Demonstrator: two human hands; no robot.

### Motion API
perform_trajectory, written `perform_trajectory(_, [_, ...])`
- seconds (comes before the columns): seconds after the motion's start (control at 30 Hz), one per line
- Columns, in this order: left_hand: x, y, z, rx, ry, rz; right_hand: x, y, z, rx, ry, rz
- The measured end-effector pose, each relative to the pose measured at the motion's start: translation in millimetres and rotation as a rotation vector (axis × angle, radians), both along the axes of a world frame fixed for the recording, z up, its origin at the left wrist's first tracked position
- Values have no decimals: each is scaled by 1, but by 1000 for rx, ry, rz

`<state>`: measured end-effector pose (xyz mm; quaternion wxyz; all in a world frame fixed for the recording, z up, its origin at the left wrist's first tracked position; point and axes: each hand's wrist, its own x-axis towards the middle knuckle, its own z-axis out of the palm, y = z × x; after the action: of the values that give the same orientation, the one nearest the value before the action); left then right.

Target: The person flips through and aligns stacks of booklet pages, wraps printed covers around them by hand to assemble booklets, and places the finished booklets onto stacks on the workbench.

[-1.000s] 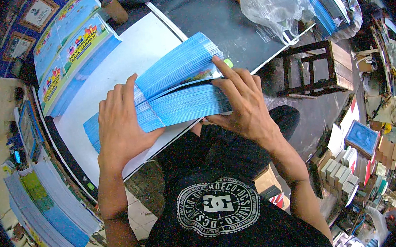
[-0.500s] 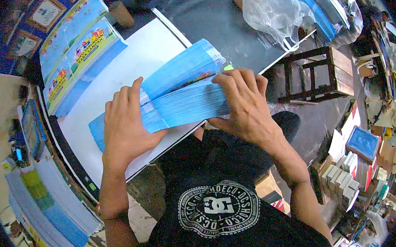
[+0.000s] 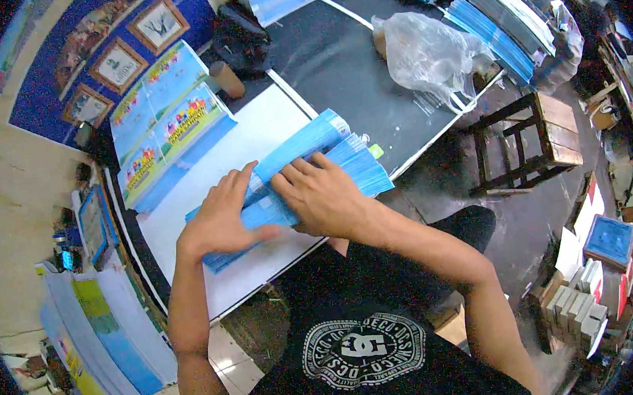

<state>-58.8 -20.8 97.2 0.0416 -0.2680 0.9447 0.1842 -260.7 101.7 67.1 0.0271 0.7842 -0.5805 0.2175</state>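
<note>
Two bundles of thin blue booklets (image 3: 366,164) lie side by side, slanting across a white board (image 3: 244,275) in front of me, page edges up. Their right ends are slightly fanned. My right hand (image 3: 324,195) reaches across the middle of the near bundle, fingers curled over its top and thumb at the near side. Over the left part of the bundles rests my left hand (image 3: 220,217), its fingers stretched out and its blurred thumb held apart. Both palms hide part of the booklets.
Colourful booklet stacks (image 3: 167,128) stand at the board's far left, beside a brown cup (image 3: 226,80). A clear plastic bag (image 3: 428,56) lies on the black tabletop (image 3: 319,54). To the right stands a wooden stool (image 3: 530,141); more printed stacks (image 3: 106,329) are at lower left.
My right hand has moved left from the bundles' right end to their middle, close to my left hand. The far and near bundles have shifted, and their right ends now fan out. The view has shifted.
</note>
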Motion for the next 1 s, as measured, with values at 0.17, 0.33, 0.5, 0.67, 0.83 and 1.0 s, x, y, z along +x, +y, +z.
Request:
perform_trajectory(0.17, [-18, -14, 15, 295, -1, 188, 2, 1, 13, 193, 98, 11])
perform_trajectory(0.33, [-26, -26, -5, 104, 19, 129, -4, -3, 14, 185, 54, 73])
perform_trajectory(0.5, [-18, -25, -14, 9, 159, 71, -7, 0, 11, 239, 55, 105])
perform_trajectory(0.67, [14, 5, 10, -249, 110, 187, -30, 58, 17, 198, 59, 118])
perform_trajectory(0.83, [72, 33, 31, -345, 194, 352, -89, 113, 93, 129, -60, -24])
perform_trajectory(1.0, [94, 42, -3, -220, 88, 555, -120, 80, 128, -41, 49, -331])
